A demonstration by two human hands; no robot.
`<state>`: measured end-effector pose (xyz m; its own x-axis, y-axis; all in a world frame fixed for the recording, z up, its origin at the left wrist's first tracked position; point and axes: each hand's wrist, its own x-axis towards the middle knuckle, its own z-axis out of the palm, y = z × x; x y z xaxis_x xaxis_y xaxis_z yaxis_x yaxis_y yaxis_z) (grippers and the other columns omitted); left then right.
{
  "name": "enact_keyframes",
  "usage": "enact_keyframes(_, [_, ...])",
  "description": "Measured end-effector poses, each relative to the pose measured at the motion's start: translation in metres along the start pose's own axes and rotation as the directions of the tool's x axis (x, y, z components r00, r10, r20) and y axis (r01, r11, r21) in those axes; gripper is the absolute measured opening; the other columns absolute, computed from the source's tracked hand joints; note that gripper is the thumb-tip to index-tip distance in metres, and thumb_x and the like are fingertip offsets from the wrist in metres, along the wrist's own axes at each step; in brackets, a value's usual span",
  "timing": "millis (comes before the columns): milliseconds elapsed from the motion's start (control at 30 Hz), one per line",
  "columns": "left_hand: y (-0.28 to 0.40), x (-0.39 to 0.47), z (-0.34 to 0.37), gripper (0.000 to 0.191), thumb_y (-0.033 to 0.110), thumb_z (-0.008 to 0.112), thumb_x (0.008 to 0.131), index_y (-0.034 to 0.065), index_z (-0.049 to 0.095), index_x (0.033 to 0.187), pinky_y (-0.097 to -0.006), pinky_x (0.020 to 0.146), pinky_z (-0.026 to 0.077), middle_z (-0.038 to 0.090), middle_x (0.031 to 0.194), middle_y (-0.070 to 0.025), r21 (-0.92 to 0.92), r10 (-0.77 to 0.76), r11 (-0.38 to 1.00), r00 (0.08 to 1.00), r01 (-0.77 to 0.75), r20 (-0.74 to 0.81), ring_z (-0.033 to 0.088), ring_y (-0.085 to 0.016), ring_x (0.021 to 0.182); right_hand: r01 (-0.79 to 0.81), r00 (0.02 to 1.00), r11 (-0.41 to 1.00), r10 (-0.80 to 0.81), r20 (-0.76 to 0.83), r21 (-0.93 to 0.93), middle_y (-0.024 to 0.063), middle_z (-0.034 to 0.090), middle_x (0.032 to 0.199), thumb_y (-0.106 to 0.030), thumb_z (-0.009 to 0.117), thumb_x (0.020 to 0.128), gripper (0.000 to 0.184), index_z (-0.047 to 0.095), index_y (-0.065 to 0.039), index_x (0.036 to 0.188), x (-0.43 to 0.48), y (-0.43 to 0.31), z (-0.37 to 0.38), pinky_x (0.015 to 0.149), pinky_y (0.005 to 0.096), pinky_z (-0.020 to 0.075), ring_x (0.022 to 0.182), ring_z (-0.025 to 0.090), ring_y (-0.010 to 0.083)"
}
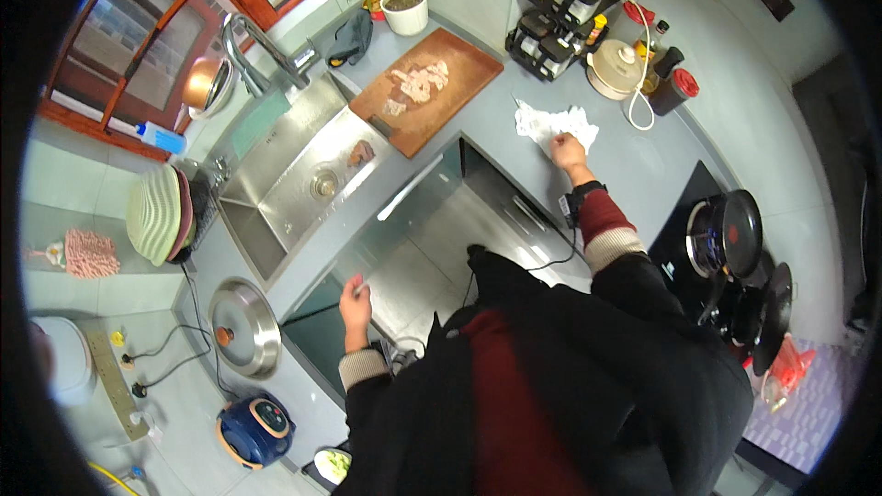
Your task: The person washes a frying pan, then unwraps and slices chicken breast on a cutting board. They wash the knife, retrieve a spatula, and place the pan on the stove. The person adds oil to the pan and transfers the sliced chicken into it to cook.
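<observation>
My right hand (569, 151) is closed on the near edge of a crumpled white paper towel or cloth (546, 122), which lies on the grey counter. Low beside the lower front of the counter, my left hand (355, 293) is curled, with a small pale bit showing at its fingertips; what that is, I cannot tell. Between sink and towel, a wooden cutting board (458, 72) bears pieces of pale raw meat (422, 81). A darker piece of meat (360, 153) rests in the steel sink (296, 172) near the drain.
Spice jars in a black rack (548, 45), a small cream pot (615, 69) with a white cord and bottles stand behind the towel. Pans (743, 233) sit on the black hob at right. At left are a steel lid (244, 328), a blue rice cooker (256, 430) and stacked baskets (155, 213).
</observation>
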<state>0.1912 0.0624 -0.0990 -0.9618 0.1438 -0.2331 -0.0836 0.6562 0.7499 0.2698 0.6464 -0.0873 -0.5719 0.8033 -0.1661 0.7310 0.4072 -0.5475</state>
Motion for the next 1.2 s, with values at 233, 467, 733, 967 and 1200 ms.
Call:
enact_keyframes(233, [-0.007,-0.016,-0.031,0.031,0.015,0.063,0.080,0.0059,0.064,0.110,-0.0316,0.074,0.051,0.069,0.100,-0.0087,0.049,-0.090,0.994,0.994,0.093,-0.069,0.065,-0.018,0.078,-0.516,0.828,0.851,0.525,-0.194,0.099,0.0292,0.053,0.120,-0.039,0.075,0.070,0.079,0.038,0.007,0.122,0.059,-0.018,0.059,0.095,0.0384,0.0446,0.111,0.055,0.0381])
enact_keyframes(467, [0.030,-0.018,-0.014,0.031,0.012,0.062,0.082,0.0063,0.063,0.112,-0.0305,0.071,0.050,0.069,0.100,-0.0086,0.113,-0.104,0.989,0.994,0.100,0.028,0.063,-0.016,0.073,-0.313,0.947,0.941,0.319,-0.028,0.128,0.0253,0.053,0.116,-0.021,0.074,0.069,0.059,0.044,-0.004,0.116,0.041,0.000,0.044,0.093,0.0419,0.0449,0.109,0.055,0.0403])
enact_keyframes(733, [0.069,-0.026,0.036,0.031,0.008,0.060,0.084,0.0071,0.061,0.115,-0.0305,0.072,0.051,0.068,0.100,-0.0102,0.125,0.011,0.991,0.948,-0.054,0.318,0.065,-0.016,0.078,0.067,0.966,0.955,0.010,-0.257,0.288,0.0153,0.064,0.085,-0.014,0.072,0.075,0.043,0.051,-0.014,0.112,-0.047,-0.007,0.000,0.071,0.0415,0.0490,0.079,0.063,0.0324])
enact_keyframes(967, [0.115,-0.022,0.112,0.033,0.004,0.056,0.085,0.0021,0.058,0.118,-0.0271,0.080,0.049,0.065,0.110,-0.0130,-0.111,0.334,0.938,0.776,-0.328,0.535,0.064,-0.016,0.091,0.306,0.902,0.790,-0.063,-0.427,0.531,0.0085,0.062,0.090,-0.013,0.068,0.082,0.013,0.065,-0.008,0.093,-0.162,0.004,-0.068,0.071,0.0314,0.0499,0.080,0.060,0.0208])
enact_keyframes(1200, [0.162,-0.049,0.207,0.030,0.003,0.055,0.085,-0.0015,0.058,0.114,-0.0278,0.078,0.050,0.064,0.103,-0.0093,-0.219,0.461,0.862,0.526,-0.457,0.715,0.062,-0.016,0.089,0.275,0.892,0.784,0.008,-0.452,0.556,0.0027,0.054,0.082,-0.012,0.068,0.082,0.009,0.065,-0.008,0.089,-0.350,0.102,-0.194,0.060,0.0261,0.0445,0.067,0.052,0.0137])
